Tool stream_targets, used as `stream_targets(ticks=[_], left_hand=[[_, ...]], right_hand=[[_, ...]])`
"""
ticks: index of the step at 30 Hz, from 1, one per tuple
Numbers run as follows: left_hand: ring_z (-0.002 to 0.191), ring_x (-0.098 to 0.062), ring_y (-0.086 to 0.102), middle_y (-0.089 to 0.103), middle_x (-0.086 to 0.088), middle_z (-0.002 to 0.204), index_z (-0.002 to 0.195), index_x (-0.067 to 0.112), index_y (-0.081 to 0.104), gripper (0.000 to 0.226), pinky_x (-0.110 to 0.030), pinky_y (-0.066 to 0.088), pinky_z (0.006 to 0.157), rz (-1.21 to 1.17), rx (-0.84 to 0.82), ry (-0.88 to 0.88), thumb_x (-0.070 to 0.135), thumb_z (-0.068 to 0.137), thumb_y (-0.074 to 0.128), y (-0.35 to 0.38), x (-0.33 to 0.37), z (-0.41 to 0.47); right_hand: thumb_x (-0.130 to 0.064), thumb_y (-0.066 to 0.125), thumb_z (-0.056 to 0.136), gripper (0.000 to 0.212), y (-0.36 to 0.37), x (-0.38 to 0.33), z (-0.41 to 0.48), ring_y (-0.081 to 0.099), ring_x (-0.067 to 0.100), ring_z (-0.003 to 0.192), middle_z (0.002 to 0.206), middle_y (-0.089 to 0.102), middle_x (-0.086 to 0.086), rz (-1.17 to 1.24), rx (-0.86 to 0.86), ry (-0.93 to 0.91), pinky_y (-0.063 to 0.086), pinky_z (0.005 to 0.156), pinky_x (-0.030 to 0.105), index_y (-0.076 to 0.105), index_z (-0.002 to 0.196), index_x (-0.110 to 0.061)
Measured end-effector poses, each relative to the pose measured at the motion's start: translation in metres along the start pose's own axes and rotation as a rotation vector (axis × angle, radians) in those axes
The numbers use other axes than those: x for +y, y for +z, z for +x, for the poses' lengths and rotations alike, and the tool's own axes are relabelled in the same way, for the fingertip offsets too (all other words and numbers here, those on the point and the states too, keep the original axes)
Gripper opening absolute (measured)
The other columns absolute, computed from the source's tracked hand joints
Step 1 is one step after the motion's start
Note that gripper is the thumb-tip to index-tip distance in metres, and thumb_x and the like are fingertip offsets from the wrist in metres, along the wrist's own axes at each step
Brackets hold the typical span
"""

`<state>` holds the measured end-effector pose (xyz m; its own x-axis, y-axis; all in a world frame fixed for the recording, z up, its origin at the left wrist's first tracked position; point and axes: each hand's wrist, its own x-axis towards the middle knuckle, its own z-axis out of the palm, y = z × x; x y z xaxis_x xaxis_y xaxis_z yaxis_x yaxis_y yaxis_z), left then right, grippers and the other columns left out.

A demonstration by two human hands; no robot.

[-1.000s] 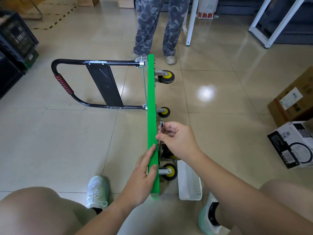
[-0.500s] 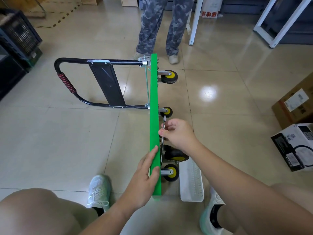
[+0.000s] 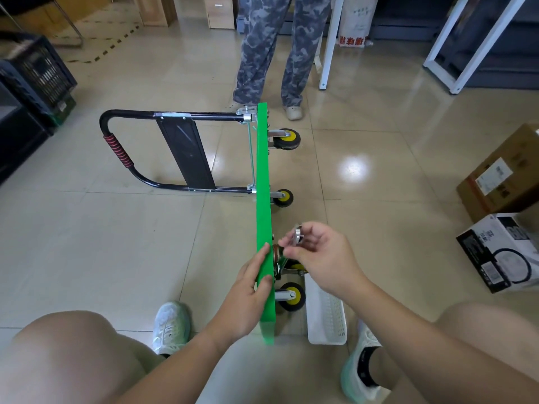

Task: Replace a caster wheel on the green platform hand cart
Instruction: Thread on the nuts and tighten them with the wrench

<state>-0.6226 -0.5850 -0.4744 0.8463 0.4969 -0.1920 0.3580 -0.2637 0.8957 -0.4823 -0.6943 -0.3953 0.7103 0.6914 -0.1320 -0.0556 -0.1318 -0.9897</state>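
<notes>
The green platform cart stands on its long edge on the floor, its black handle folded out to the left. Yellow-hubbed caster wheels stick out on the right: one far, one in the middle, one near. A fourth caster is mostly hidden below my right hand. My left hand grips the platform's top edge near its close end. My right hand pinches a small silver metal tool just right of the platform, above the hidden caster.
A white plastic basket lies on the floor beside the near caster. A person in camouflage trousers stands behind the cart. A cardboard box and a white printed box sit right; black crates left.
My right hand has drawn the silver tool away from the platform's underside and turned it in the fingers. My left hand stays on the platform edge.
</notes>
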Motion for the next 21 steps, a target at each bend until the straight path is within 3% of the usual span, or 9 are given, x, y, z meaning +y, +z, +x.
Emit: stream_targets(ticks=[4, 8, 11, 13, 17, 21], left_hand=[[0.13, 0.03, 0.023, 0.034, 0.023, 0.155, 0.143, 0.067, 0.023, 0.06, 0.007, 0.017, 0.101, -0.002, 0.009, 0.001, 0.024, 0.108, 0.046, 0.001, -0.003, 0.0], [0.134, 0.022, 0.028, 0.034, 0.026, 0.152, 0.14, 0.07, 0.022, 0.058, 0.005, 0.018, 0.102, -0.004, 0.011, 0.006, 0.028, 0.109, 0.046, 0.001, -0.004, 0.0], [0.142, 0.013, 0.029, 0.034, 0.026, 0.155, 0.143, 0.067, 0.023, 0.055, -0.011, 0.021, 0.115, -0.012, 0.014, 0.021, 0.031, 0.109, 0.046, 0.001, -0.004, 0.0], [0.146, 0.009, 0.028, 0.033, 0.024, 0.157, 0.145, 0.065, 0.024, 0.058, -0.016, 0.019, 0.119, -0.007, 0.013, 0.027, 0.025, 0.108, 0.045, 0.002, -0.005, 0.0], [0.139, 0.02, 0.028, 0.032, 0.038, 0.148, 0.132, 0.08, 0.026, 0.069, -0.003, 0.017, 0.111, -0.011, 0.022, 0.042, 0.018, 0.107, 0.044, 0.003, 0.003, -0.002], [0.136, 0.025, 0.027, 0.031, 0.053, 0.14, 0.13, 0.085, 0.024, 0.076, 0.0, 0.018, 0.11, -0.013, 0.019, 0.068, 0.016, 0.106, 0.045, 0.002, 0.004, -0.004]], right_hand=[[0.021, 0.071, 0.076, 0.034, 0.009, 0.019, -0.024, 0.073, 0.015, 0.084, 0.088, 0.076, 0.009, 0.01, 0.047, -0.103, 0.06, 0.083, 0.031, 0.067, 0.084, -0.011], [0.015, 0.07, 0.08, 0.04, 0.017, 0.03, -0.034, 0.074, 0.017, 0.088, 0.094, 0.076, 0.004, -0.033, 0.037, -0.16, 0.06, 0.084, 0.032, 0.07, 0.086, -0.024], [0.003, 0.071, 0.08, 0.044, 0.02, 0.028, -0.028, 0.074, 0.02, 0.092, 0.093, 0.076, -0.005, -0.103, 0.01, -0.198, 0.058, 0.09, 0.043, 0.071, 0.087, -0.04], [0.008, 0.071, 0.079, 0.046, 0.022, 0.025, -0.021, 0.074, 0.016, 0.092, 0.09, 0.077, -0.007, -0.101, -0.005, -0.17, 0.057, 0.092, 0.045, 0.071, 0.085, -0.038], [0.01, 0.074, 0.077, 0.05, 0.024, 0.018, -0.007, 0.073, 0.012, 0.089, 0.087, 0.077, -0.006, -0.074, -0.016, -0.127, 0.057, 0.092, 0.037, 0.073, 0.082, -0.04], [0.009, 0.075, 0.078, 0.039, 0.024, 0.016, 0.007, 0.073, 0.011, 0.084, 0.082, 0.076, -0.006, -0.051, 0.027, -0.09, 0.056, 0.085, 0.029, 0.07, 0.084, -0.029]])
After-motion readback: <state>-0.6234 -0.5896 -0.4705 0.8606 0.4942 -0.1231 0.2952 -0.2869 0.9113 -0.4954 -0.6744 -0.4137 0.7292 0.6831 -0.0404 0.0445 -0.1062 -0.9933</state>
